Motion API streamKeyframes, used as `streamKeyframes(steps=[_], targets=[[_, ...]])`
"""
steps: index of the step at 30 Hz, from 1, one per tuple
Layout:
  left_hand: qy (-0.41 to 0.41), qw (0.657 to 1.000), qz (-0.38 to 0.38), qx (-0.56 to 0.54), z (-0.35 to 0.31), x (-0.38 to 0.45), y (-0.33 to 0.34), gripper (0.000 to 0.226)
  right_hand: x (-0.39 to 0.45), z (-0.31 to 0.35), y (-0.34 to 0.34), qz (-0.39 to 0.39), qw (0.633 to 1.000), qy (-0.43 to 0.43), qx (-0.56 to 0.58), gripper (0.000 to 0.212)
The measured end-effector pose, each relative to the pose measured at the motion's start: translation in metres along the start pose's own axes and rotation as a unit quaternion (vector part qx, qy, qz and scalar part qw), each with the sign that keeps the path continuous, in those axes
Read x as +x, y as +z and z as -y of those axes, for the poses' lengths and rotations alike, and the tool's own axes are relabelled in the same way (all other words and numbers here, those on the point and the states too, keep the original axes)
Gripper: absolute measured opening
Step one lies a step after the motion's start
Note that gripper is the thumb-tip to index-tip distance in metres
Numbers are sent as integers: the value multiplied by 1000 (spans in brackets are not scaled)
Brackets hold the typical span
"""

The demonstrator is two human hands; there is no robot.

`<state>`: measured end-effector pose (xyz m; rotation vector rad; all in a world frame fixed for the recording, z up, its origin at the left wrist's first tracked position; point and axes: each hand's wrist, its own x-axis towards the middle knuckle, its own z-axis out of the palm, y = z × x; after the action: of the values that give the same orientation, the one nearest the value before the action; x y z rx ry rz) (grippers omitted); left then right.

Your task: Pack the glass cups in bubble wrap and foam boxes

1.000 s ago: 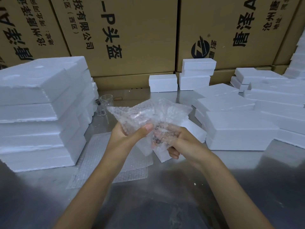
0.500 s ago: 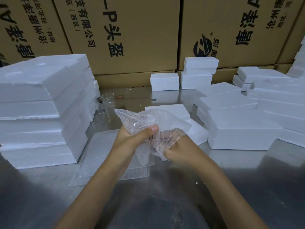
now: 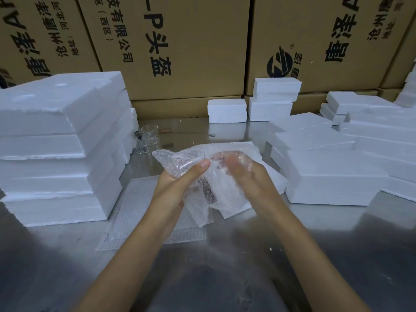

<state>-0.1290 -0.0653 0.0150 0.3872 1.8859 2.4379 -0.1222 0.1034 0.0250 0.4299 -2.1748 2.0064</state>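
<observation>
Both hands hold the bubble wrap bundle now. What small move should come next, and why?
Probably fold the loose flap under. The left hand grips the bubble wrap bundle with its thumb on top, and the right hand presses it from the other side, but a flap of wrap hangs open below, so the wrapping looks unfinished before it goes into a foam box.

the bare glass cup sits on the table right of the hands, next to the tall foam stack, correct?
Not quite. The head view shows the bare glass cup left of the hands, beside the tall foam stack. It does stand on the table.
</observation>
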Motion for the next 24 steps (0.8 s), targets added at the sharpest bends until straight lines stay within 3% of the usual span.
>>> streamKeyframes(steps=[3,7,15,18,22,24], targets=[[-5,1000,-8,0,1,-1,5,42,-2,-7,11,-17,998,-36,-58,19],[-39,998,-15,-45,2,3,2,55,0,-9,13,-58,998,-33,-14,7],[-112,992,18,-56,9,6,-6,71,-1,-8,13,-63,997,-41,-32,12],[-102,993,22,-50,8,6,-7,64,0,-7,9,-66,997,-47,-16,12],[-73,995,40,-56,5,6,-6,49,2,-1,2,-148,986,-44,66,25],[-61,995,13,-73,4,7,-8,47,3,4,-7,-201,974,-49,89,44]])
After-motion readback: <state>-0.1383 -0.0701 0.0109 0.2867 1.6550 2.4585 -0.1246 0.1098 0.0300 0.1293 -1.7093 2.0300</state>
